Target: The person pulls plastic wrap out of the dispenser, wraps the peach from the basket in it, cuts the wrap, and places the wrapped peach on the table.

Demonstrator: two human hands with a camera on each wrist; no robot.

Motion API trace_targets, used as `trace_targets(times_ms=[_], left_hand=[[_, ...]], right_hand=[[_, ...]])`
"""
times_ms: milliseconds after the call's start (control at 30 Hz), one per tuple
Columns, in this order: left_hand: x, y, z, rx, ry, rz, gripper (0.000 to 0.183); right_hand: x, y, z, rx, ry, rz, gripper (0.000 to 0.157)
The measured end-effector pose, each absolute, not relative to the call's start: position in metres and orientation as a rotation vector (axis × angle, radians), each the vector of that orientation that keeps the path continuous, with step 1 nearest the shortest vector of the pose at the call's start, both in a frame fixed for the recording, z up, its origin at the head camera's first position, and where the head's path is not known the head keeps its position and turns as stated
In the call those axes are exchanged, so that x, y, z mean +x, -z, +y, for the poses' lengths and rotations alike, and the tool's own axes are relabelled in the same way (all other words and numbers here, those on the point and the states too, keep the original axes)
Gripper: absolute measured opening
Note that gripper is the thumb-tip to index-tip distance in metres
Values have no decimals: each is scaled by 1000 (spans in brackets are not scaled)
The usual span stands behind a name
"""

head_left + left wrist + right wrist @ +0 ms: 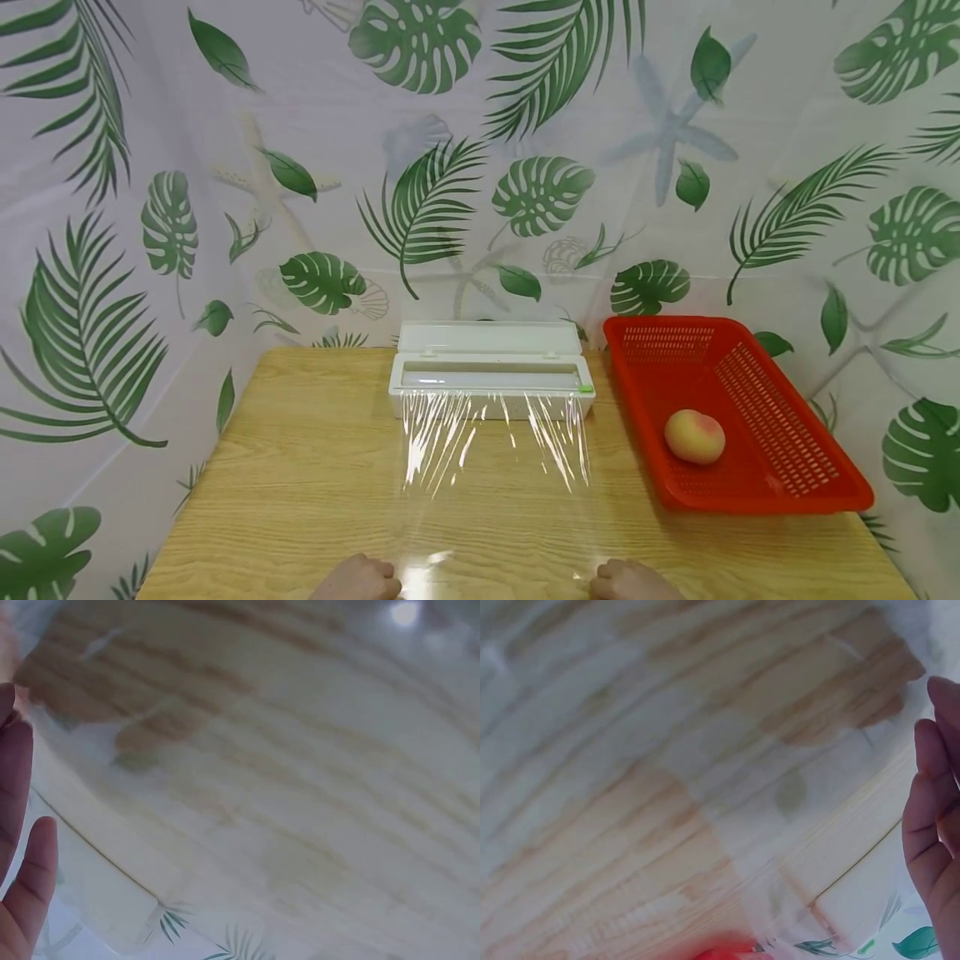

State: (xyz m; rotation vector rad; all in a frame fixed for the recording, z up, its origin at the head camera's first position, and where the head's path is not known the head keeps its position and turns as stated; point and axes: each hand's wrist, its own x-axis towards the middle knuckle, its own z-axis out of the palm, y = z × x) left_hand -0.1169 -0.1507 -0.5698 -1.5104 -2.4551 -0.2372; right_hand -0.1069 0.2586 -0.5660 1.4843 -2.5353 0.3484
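A white cling film dispenser stands at the back of the table with its lid raised. From it a clear sheet of cling film stretches toward me, creased and shiny near the box. My left hand pinches the film's near left corner, fingers curled. At the near right corner my right hand holds it the same way. Through the left wrist view, part of the left hand's fingers shows at the left edge. Fingers of the right hand appear at the right edge of its wrist view.
A red plastic basket sits on the table's right side, with one peach inside. The wooden table meets a white leaf-print cloth behind and at the left. A small green tab marks the dispenser's right end.
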Motion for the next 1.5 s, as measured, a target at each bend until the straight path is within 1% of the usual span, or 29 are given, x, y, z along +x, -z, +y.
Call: trace_targets(times_ms=[167, 267, 500, 700, 833, 933, 1133, 1300, 1500], left_hand=[[-117, 567, -151, -1534, 142, -2477, 34], [-116, 565, -150, -1525, 89, -2503, 30], [-112, 562, -149, -1408, 184, -2757, 35], [-111, 561, -148, -1363, 186, -2816, 29], [-112, 562, -150, -1354, 238, -2832, 33], [-113, 562, -151, -1351, 253, -2826, 35], [-117, 554, -148, -1363, 246, -2696, 26], [-121, 550, -141, -1353, 328, -2592, 24], [-128, 546, -134, -1321, 367, -2532, 21]], right_hand=[[-109, 563, 260, 1552, -321, -2546, 9], [-110, 563, 260, 1574, -305, -2552, 10], [-109, 566, 262, 1591, -284, -2540, 9], [-107, 564, 261, 1566, -279, -2566, 9], [-105, 561, 259, 1514, -308, -2654, 8], [-104, 561, 258, 1457, -351, -2704, 12], [-106, 557, 253, 1363, -443, -2708, 23], [-109, 546, 244, 1270, -553, -2756, 19], [-111, 534, 238, 1164, -638, -2710, 11]])
